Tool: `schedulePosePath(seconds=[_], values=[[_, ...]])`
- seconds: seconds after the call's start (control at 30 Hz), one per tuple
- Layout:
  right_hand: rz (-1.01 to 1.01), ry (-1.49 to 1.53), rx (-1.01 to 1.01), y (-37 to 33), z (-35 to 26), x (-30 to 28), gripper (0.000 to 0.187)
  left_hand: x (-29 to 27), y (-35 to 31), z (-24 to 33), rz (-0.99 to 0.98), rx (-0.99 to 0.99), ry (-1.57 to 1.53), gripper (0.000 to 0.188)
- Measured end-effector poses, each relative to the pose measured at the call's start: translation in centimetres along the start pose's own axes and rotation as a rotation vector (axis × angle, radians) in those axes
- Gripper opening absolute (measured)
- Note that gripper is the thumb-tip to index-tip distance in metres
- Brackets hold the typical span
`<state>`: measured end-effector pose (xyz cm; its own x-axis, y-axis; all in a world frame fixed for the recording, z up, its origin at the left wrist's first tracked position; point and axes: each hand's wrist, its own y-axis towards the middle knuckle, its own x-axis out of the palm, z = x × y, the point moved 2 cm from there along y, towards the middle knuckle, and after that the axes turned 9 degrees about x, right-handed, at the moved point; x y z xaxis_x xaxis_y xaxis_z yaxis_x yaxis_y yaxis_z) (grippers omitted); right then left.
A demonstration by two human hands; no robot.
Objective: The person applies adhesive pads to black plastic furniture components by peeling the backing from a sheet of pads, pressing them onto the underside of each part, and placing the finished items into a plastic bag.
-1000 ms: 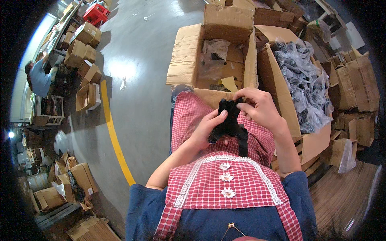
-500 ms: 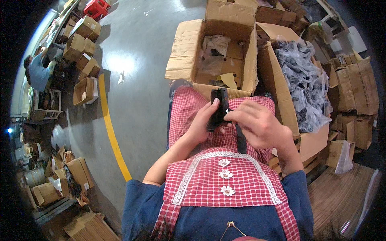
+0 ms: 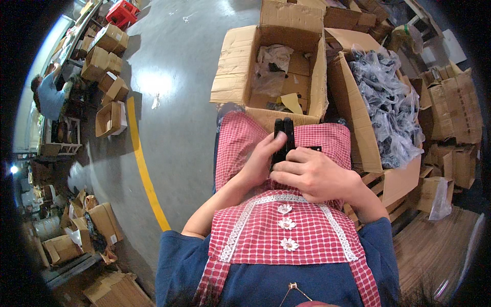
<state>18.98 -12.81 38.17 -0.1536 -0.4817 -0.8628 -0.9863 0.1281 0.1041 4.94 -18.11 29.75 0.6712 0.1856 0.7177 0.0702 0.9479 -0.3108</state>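
Note:
Over my lap I hold a black elongated part made of two narrow bars side by side; its exact kind cannot be made out. My left hand is closed round its left side, the thumb lying along it. My right hand has its fingers bent against the part's lower end and covers much of it. A small dark tab juts out to the right, just above the right hand's knuckles. Beneath both hands is a red checked apron.
Beyond my knees stands an open carton with plastic bags and scraps inside. To the right, another carton is heaped with black pieces in clear bags. Cartons line the left side, where a person works.
My right hand has moved left and slightly down onto the lower end of the black part. The part has turned, so its two bars now show side by side.

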Motion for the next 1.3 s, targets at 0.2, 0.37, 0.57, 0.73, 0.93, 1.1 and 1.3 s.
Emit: schedulePosePath(seconds=[0.2,0.37,0.57,0.73,0.93,1.1,1.3], values=[[0.200,0.144,0.249,-0.3,2.9,-0.4,0.064,-2.7,1.5,-1.9,-0.059,-0.017,0.273,0.044],[0.043,0.217,0.469,-0.3,7.3,1.3,0.053,-3.8,3.2,-1.8,-0.227,-0.123,0.639,0.076],[0.258,0.384,0.579,-2.0,14.5,5.1,0.028,-6.3,9.8,1.1,-0.232,-0.326,0.547,0.052],[0.498,0.510,0.897,-4.8,20.4,9.9,0.027,-13.8,20.9,3.4,0.138,-0.223,0.698,0.034],[0.515,1.237,1.202,-6.1,21.3,13.0,0.020,-20.6,39.4,5.3,0.147,0.109,1.781,0.043],[0.579,0.506,0.904,-6.3,24.4,13.8,0.019,-21.6,45.4,-1.9,-0.531,-0.195,2.503,0.043],[0.532,1.080,1.253,-7.1,23.7,13.1,0.022,-14.9,43.9,4.8,-0.221,0.199,0.452,0.034]])
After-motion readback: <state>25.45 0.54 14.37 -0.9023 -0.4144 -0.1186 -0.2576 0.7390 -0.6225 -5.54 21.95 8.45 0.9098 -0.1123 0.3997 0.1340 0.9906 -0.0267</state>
